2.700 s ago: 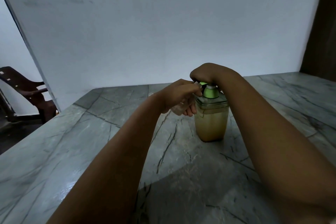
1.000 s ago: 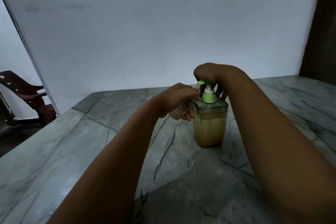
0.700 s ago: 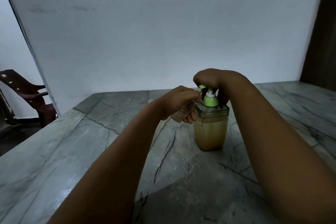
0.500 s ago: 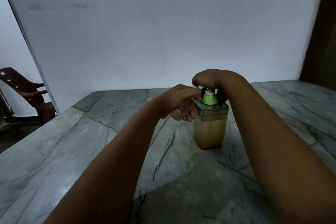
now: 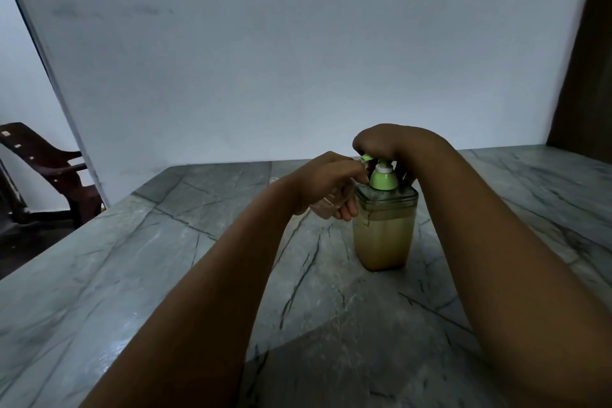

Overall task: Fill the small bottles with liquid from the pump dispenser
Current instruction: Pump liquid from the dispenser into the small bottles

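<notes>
Since the frame half a second back, the pump head [image 5: 367, 157] sits a touch higher under the right hand [image 5: 381, 142], so I read this as the upstroke between presses. Left hand barely shifts.

Pump dispenser [image 5: 384, 228] stands upright on the stone table [image 5: 165, 258], mid-right, roughly two-thirds full of tan liquid. The small bottle [image 5: 326, 207] is clear, held tilted just left of the dispenser, its mouth up at the green spout. Left hand [image 5: 331, 185] has fingers curled around the bottle. Right hand is bunched over the pump head, pressing from above; I can't tell how the fingers lie underneath.

Risks as I see them:
- The bottle mouth is hidden behind the left fingers, so I can't confirm alignment. Any offset means liquid on the hand and table.
- Nobody holds the dispenser base. An off-axis press could tip or skid it.
- Fill level is unreadable from here, so overflow is possible.
</notes>
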### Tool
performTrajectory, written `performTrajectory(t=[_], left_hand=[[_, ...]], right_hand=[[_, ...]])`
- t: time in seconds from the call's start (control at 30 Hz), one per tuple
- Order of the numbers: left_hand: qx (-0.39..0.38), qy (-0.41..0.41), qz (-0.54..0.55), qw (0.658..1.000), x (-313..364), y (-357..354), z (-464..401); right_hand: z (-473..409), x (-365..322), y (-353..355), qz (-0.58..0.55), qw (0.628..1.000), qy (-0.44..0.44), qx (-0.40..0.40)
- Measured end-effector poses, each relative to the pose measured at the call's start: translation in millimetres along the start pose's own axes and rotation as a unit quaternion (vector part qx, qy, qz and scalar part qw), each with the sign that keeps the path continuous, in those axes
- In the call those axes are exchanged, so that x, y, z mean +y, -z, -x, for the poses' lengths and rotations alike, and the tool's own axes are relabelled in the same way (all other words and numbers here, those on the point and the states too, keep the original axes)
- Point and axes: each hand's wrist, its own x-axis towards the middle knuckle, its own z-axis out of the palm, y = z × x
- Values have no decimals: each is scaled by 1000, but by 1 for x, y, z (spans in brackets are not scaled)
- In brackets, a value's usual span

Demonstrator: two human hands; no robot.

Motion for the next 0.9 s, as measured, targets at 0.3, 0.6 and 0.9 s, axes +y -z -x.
performTrajectory(t=[0.3, 0.6, 0.9], left_hand=[[0, -3, 10, 1000, -2, 1, 0], [4, 3, 15, 1000, -2, 1, 0], [0, 2, 12, 1000, -3, 1, 1]], right_hand=[[1, -1, 2, -38, 999, 21, 13], [-4, 1, -2, 0, 1000, 8, 8], [-1, -2, 3, -70, 997, -4, 7]])
